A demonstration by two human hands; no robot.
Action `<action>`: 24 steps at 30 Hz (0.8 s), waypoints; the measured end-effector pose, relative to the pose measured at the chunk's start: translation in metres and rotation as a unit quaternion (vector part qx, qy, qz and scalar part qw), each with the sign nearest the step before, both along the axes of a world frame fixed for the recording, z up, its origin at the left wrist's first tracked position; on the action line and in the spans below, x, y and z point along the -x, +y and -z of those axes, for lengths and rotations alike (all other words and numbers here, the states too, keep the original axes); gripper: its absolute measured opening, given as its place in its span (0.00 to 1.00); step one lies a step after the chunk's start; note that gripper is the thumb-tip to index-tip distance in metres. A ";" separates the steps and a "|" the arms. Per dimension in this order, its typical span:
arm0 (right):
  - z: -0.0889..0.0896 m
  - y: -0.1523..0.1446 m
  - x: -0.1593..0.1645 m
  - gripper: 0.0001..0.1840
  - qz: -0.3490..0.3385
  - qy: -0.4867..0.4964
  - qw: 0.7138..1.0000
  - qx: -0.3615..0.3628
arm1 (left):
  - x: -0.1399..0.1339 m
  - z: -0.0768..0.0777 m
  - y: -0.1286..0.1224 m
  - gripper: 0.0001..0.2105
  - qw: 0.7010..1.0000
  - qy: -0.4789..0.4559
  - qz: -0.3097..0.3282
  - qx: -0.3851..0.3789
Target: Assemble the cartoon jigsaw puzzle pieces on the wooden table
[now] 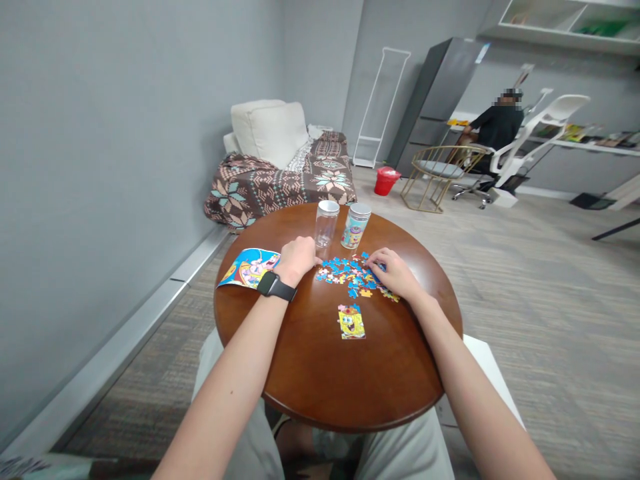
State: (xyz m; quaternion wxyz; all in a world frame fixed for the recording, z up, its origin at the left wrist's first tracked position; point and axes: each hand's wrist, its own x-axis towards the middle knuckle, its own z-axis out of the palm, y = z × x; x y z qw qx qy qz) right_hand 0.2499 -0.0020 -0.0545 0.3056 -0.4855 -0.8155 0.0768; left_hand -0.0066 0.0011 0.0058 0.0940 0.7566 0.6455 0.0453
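A loose pile of jigsaw pieces (345,272), mostly blue with some yellow and pink, lies on the round brown table (320,380). At its left edge is my left hand (297,259), closed with the thumb toward the pieces; whatever its curled fingers hold is hidden. My right hand (393,272) rests over the pile's right side, thumb and fingers apart, fingertips touching pieces. Nearer me lies a small joined puzzle section (352,323) with a yellow cartoon face. A curled picture sheet (250,268) lies partly behind my left wrist.
Behind the pile stand a clear jar (327,227) and a jar with a cartoon label (355,228), both with lids. Beyond the table are a covered sofa (280,180), a red bin (386,181) and a gold-framed chair (440,170). A person (497,127) sits at the far counter.
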 end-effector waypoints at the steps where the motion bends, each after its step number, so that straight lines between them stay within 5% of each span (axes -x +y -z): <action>1: 0.000 0.000 -0.001 0.08 0.005 0.001 1.000 0.000 | 0.000 0.000 0.000 0.12 1.000 -0.001 0.008 0.001; 17: -0.010 -0.011 0.007 0.07 -0.110 0.007 0.993 0.037 | 0.004 0.005 0.004 0.09 1.000 0.019 0.011 -0.004; 24: -0.006 -0.007 0.004 0.06 -0.074 0.014 0.996 0.038 | 0.002 0.003 0.002 0.08 1.000 0.011 0.016 0.021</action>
